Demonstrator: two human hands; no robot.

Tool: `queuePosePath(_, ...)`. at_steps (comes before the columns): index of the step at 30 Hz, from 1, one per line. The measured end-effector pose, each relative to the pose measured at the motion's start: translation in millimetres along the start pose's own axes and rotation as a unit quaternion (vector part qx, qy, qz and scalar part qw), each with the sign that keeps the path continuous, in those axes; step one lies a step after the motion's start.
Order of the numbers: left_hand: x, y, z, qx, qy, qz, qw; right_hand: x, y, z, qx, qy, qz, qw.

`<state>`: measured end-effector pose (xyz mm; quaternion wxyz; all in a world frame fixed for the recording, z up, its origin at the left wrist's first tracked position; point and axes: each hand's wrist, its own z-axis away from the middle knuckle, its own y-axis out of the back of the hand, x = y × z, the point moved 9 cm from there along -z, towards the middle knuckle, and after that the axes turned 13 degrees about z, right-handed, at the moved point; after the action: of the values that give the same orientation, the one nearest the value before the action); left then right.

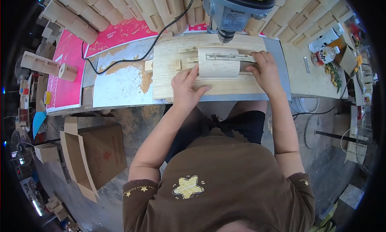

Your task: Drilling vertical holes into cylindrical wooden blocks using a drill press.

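A pale wooden cylinder (219, 71) lies sideways on a wooden work board (173, 81), just below a drill press chuck (226, 36). A thin slotted strip (229, 57) rests along its top and sticks out past its right end. My right hand (265, 71) has thumb and fingers closed around that protruding end. At the cylinder's left end is my left hand (185, 87), thumb spread apart and extended fingers touching the wood. Small wooden blocks (178, 64) sit on the board behind and left of the cylinder. The drill bit's tip is above the cylinder's rear edge, apart from it.
Stacked slotted wooden cylinders (161, 7) line the table's back. A black cable (155, 41) loops across the left side. Two more pieces lie by a wooden cylinder (67, 72) at far left. A bottle (325, 56) stands right; a cardboard box (100, 151) sits on the floor.
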<state>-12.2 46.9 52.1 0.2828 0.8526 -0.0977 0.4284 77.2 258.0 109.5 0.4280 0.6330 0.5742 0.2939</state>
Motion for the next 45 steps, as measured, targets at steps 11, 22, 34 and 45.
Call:
queuePosePath(11, -33, 10, -22, 0.046, 0.024, -0.139, 0.989, -6, -17, -29, 0.027, 0.010, -0.026, 0.999)
queuePosePath(22, -31, 8, -27, -0.018, 0.025, -0.139, 0.990, 34, 137, -139, 0.285, -0.078, -0.348, 0.890)
queuePosePath(34, -29, 10, -26, -0.005, 0.005, -0.124, 0.992, -50, 163, -65, 0.256, -0.048, 0.104, 0.960)
queuePosePath(45, -31, 9, -25, -0.003, -0.006, -0.125, 0.992, -25, 53, -6, 0.299, -0.017, -0.079, 0.951)
